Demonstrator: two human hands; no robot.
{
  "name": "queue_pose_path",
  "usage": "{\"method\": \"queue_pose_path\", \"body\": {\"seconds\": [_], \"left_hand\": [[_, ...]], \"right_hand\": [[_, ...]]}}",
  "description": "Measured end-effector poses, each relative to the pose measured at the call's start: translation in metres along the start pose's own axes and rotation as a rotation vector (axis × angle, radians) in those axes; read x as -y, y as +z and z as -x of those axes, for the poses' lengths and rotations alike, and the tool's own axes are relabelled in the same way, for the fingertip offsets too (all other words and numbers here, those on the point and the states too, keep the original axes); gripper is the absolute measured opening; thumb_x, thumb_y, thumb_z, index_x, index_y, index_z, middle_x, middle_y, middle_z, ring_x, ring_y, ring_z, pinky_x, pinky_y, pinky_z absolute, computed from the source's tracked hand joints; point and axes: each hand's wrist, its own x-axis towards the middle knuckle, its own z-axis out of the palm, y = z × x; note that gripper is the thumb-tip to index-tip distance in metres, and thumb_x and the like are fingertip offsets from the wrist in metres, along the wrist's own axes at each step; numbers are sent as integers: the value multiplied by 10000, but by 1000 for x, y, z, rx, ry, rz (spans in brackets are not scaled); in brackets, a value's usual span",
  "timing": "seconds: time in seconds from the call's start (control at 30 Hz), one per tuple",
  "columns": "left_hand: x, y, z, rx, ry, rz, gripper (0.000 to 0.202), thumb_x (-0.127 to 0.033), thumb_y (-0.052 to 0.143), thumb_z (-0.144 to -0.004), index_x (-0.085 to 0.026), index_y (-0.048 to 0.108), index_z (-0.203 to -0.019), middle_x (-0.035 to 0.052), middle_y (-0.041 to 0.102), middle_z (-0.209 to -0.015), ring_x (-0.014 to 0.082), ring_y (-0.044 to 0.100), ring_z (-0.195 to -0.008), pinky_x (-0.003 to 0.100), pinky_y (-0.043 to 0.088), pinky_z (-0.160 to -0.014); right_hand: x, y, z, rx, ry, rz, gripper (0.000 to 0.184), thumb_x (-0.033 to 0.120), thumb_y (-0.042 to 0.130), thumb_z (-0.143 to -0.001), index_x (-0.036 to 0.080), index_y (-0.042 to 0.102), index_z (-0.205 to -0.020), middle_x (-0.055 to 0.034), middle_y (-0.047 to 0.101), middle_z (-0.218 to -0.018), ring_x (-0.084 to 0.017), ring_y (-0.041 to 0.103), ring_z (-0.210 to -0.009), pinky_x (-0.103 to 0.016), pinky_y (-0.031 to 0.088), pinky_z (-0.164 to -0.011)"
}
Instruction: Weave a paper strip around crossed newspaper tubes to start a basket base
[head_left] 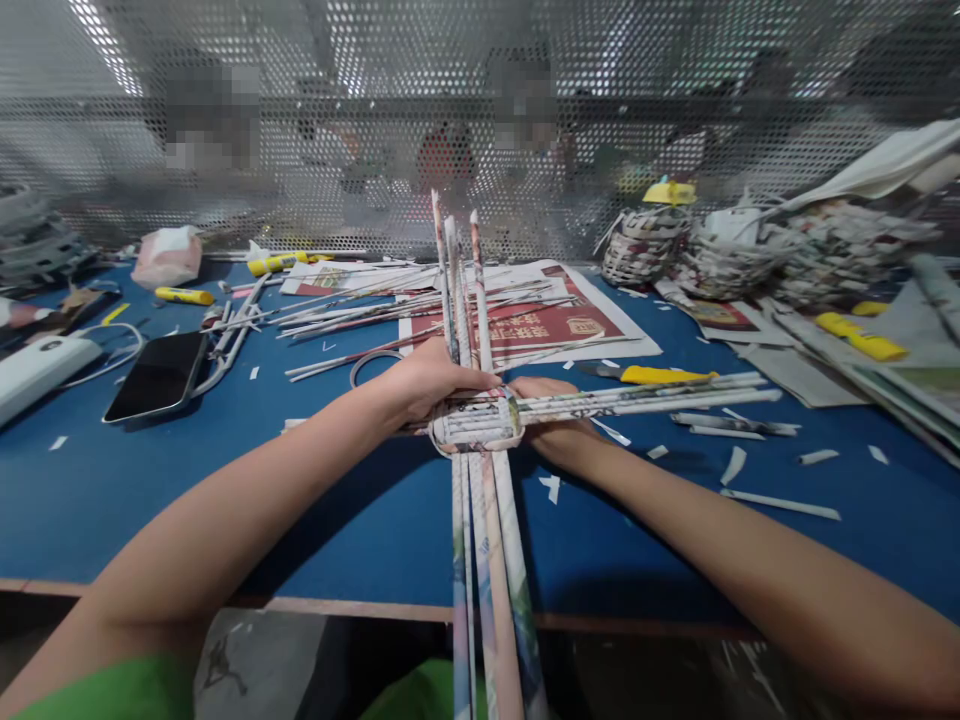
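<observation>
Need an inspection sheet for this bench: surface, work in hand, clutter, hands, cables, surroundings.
Surface: blue tabletop, paper scraps scattered.
Work: cross of rolled-paper sticks, held over the table's near part, a paper strip around its crossing.
Clutter: phone, yellow tube, yellow-handled knife, loose sticks partly over a printed sheet.
Hands: left hand grips the crossing, thumb on top; right hand at the right-pointing sticks, grip partly hidden.
Cables: white cable curving beside a white device.
Surroundings: perforated screen behind, blurred people beyond; woven baskets at right.
</observation>
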Motion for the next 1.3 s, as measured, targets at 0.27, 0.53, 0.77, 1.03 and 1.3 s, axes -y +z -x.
{"method": "queue_pose_path", "body": {"seconds": [0.27, 0.53, 0.77, 1.03, 1.3], "left_hand": [[6, -14, -10, -43, 150, -280, 310, -262, 717, -540, -125, 612, -797, 68, 658, -795, 193, 613, -717, 331, 497, -671], [1, -18, -9, -75, 239, -282, 403, -282, 706, -558, -126, 614, -917, 81, 648, -939, 231, 598, -878, 353, 472, -782], [2, -16, -8, -108, 221, -201, 361, -232, 708, -545, -118, 615, -875, 68, 653, -896, 199, 604, -826, 315, 484, -748], [-1, -6, -5, -103, 65, 15, 278, -158, 712, -542, -112, 612, -797, 58, 664, -809, 174, 617, -735, 316, 498, -724], [-4, -8, -2, 47, -100, 77, 263, -114, 725, -510, -112, 599, -741, 42, 655, -672, 163, 619, -616, 316, 514, -640]], "right_hand": [[10, 11, -1, -37, 395, -660, 253, 322, 406, -785, 186, 456, -578, 25, 479, -539, -99, 411, -511, -223, 334, -483], [5, 17, 1, -144, 418, -531, 142, 253, 436, -723, 195, 565, -707, -5, 588, -674, -149, 528, -656, -292, 404, -690], [13, 10, 6, -21, 375, -792, 233, 292, 479, -716, 190, 461, -507, 29, 449, -444, -105, 431, -434, -252, 352, -462], [14, 16, 6, -132, 522, -787, 384, 437, 550, -717, 180, 454, -448, 24, 430, -419, -92, 395, -425, -253, 363, -466], [-9, 0, 3, 272, 381, -1289, 384, 339, 663, -573, 191, 537, -905, 9, 583, -701, -120, 536, -597, -262, 437, -572]]}}
